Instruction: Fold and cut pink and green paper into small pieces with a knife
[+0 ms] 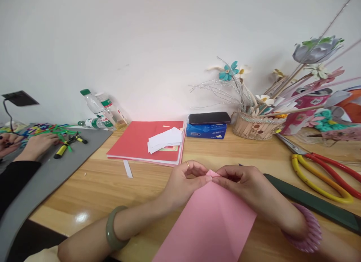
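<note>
- The wooden bench [118, 187] carries the work; a pink paper sheet [205, 224] lies flat on it in front of the person, its far corner lifted between both hands.
- Step in hand, as I judge it: folding the sheet's top corner into a small flap. The next move would call for pressing that crease flat and keeping the edges lined up.
- Left hand [184, 179], green bangle [113, 228] on its wrist, arches over the corner from the left, forearm resting low on the bench; its grip is narrow, fingertips pinching the pink paper.
- Right hand [242, 179] mirrors it from the right, knuckles up, grip likewise pinched on the same corner.
- Near by: a red folder [141, 140] with white slips, scissors [324, 171] to the right, another person's hands at far left.
</note>
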Demonstrator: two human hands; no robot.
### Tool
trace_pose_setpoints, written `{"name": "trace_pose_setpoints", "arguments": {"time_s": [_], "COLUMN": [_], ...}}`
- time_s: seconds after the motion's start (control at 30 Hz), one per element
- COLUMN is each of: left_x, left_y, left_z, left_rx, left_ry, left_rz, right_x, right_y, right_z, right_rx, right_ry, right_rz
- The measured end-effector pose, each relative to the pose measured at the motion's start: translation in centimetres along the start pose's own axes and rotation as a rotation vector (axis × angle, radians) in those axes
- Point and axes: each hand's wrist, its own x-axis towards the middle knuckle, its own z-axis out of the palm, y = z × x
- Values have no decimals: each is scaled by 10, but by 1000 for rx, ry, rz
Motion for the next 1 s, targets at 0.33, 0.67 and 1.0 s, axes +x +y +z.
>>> {"name": "trace_pose_setpoints", "arguments": {"time_s": [0.33,0.67,1.0], "left_x": [1,22,14], "left_y": [0,-12,-6], "left_z": [-1,-28,-25], "left_rx": [40,282,800], "left_ry": [30,52,108], "left_rz": [-38,-23,47], "right_x": [0,2,0], "right_y": [2,17,23], "right_z": [-1,-14,16], "right_rx": [-137,-404,-819], "right_ry": [-39,109,324], "right_rz": [-22,-83,-454]}}
